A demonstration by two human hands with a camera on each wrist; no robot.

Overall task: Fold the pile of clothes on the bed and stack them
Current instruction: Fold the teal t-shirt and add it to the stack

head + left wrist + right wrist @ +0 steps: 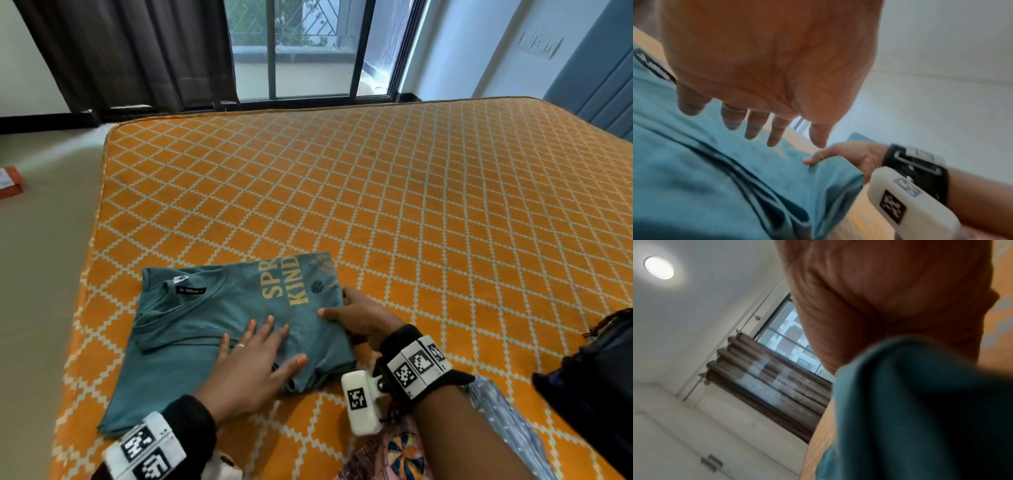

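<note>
Teal T-shirt (219, 322), half-folded, long axis 8 to 2 o'clock; left hand (253, 366) pressing flat, fingers spread; right hand (363, 317) pinching the 3 o'clock fold edge.

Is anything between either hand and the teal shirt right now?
Nothing visible. The left hand lies flat on the teal shirt, and the right hand grips its folded right edge on the bed.

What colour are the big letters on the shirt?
Yellow letters on the teal shirt, clearest in the head view.
</note>
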